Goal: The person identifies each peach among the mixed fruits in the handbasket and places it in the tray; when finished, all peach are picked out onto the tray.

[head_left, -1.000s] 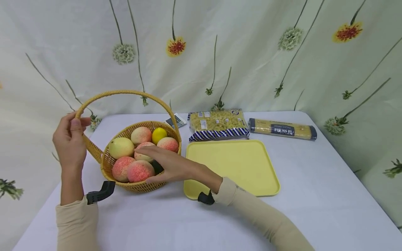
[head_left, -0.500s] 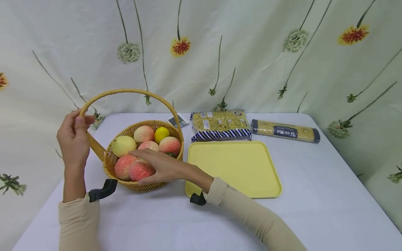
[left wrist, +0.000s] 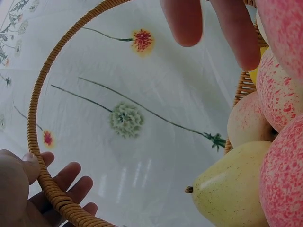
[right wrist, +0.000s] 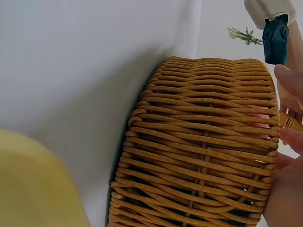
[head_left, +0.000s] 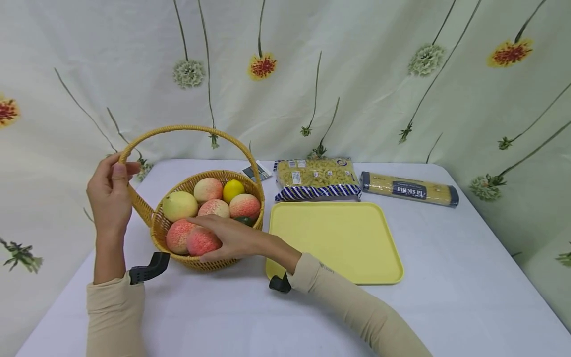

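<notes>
— From over here, the flowered cloth (head_left: 370, 99) fills the whole back, and the white worktop (head_left: 250, 317) reaches up to it. Then comes that wicker basket (head_left: 202, 265), well filled, its handle (head_left: 187, 127) arching high.

— And the yellow tray (head_left: 330, 238) sits just beside it, on the person's right. I'd guess it's that close so both lie within easy reach.

— The bag of pasta (head_left: 316, 177) lies just behind the tray, with the long blue-ended pack (head_left: 409, 189) to its right. Set back there to keep them out of the way, I suppose.

— What's the left grip (head_left: 109, 191) doing?

— Holding the handle partway up its left side, thumb on one face, fingers round the other. Probably to steady the basket while the other side is worked over.

— And the right grip (head_left: 234, 238)?

— Spread wide, over the basket's near edge. The near peach (head_left: 202, 242), at the front of the basket, lies between thumb and fingers. Whether they touch it, I can't tell.

— A wide spread seems right for anything that round. The pear (head_left: 180, 206) lies farther left, towards the handle's foot.

— And smaller again, the yellow fruit (head_left: 233, 190) at the back, well apart from those fingers.
</notes>
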`<state>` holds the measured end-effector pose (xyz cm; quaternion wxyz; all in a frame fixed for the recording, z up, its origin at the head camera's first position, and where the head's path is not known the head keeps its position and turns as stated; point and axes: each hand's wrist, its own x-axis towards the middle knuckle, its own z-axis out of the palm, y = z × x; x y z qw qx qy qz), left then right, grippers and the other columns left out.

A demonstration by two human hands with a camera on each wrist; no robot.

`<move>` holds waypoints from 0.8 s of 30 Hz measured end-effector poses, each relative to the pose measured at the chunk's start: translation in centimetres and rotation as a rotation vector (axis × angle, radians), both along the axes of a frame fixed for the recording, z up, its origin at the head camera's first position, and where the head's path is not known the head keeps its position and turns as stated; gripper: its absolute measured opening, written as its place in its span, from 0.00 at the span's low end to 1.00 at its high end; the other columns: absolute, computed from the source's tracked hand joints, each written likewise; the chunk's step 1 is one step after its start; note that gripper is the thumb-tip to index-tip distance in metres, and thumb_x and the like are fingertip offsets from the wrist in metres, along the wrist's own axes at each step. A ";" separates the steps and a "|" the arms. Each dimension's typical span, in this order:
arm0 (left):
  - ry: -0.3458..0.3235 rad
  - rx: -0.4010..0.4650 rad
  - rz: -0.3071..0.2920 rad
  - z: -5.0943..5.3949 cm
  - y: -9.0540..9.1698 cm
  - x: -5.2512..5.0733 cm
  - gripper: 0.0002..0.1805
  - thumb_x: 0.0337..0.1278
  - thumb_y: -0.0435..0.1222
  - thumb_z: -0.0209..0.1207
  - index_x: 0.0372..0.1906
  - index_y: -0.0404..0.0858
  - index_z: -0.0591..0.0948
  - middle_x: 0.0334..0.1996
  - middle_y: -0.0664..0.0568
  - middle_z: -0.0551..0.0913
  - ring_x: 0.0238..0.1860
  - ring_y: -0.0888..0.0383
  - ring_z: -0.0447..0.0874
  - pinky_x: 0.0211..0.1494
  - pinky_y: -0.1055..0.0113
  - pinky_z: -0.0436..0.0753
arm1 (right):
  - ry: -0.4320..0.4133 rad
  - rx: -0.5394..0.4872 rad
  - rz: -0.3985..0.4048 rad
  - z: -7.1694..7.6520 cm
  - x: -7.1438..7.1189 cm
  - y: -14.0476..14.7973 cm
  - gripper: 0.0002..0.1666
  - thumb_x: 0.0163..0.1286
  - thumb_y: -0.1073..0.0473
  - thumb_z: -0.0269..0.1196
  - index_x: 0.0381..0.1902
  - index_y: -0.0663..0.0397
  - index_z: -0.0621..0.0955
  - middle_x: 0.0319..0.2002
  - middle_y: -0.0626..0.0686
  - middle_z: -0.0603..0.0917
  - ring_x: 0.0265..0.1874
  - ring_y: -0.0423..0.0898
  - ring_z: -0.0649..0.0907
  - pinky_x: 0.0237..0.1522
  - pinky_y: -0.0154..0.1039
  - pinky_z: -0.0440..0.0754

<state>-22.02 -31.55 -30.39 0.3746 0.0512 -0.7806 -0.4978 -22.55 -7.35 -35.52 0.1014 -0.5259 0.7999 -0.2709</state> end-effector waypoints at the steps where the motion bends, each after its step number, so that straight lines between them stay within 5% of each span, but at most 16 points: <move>1: -0.002 0.005 -0.001 0.0 0.0 0.0 0.18 0.72 0.43 0.46 0.59 0.46 0.77 0.38 0.65 0.81 0.46 0.69 0.78 0.63 0.69 0.73 | -0.003 0.004 -0.003 0.0 0.0 0.0 0.48 0.64 0.45 0.65 0.75 0.48 0.55 0.72 0.48 0.60 0.70 0.37 0.59 0.67 0.25 0.58; 13: -0.014 -0.001 0.004 0.1 0.1 0.2 0.18 0.72 0.43 0.46 0.60 0.46 0.77 0.37 0.67 0.80 0.46 0.69 0.78 0.65 0.68 0.72 | -0.012 0.074 -0.011 0.0 -0.3 -0.4 0.42 0.69 0.46 0.60 0.73 0.56 0.59 0.71 0.51 0.63 0.71 0.40 0.61 0.69 0.26 0.55; 24: -0.013 0.003 0.004 0.0 0.1 0.1 0.18 0.72 0.43 0.46 0.59 0.46 0.77 0.36 0.67 0.80 0.46 0.68 0.78 0.63 0.69 0.73 | 0.030 0.138 -0.049 0.3 -0.4 -0.7 0.39 0.70 0.48 0.59 0.73 0.54 0.61 0.69 0.49 0.67 0.69 0.39 0.65 0.67 0.26 0.60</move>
